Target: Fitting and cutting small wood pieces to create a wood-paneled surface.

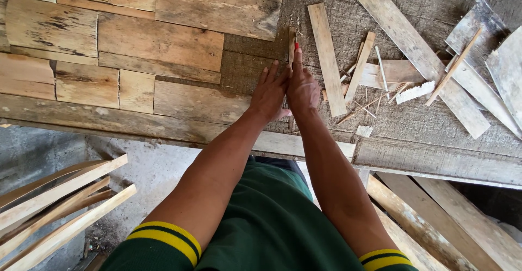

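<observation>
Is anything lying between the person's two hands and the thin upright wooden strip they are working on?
Nothing visible does. The left hand and the right hand are pressed together around the thin upright wooden strip. The loose pale wooden slat lies off to the right, clear of them.

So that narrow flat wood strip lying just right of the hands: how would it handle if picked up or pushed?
The narrow wood strip looks thin and flat, so probably light and easy to lift. It looks straight, so likely fairly stiff, though thin stock could flex or snap. Lying flat on the rough workbench, it should slide, not roll, and may snag on splinters.
</observation>
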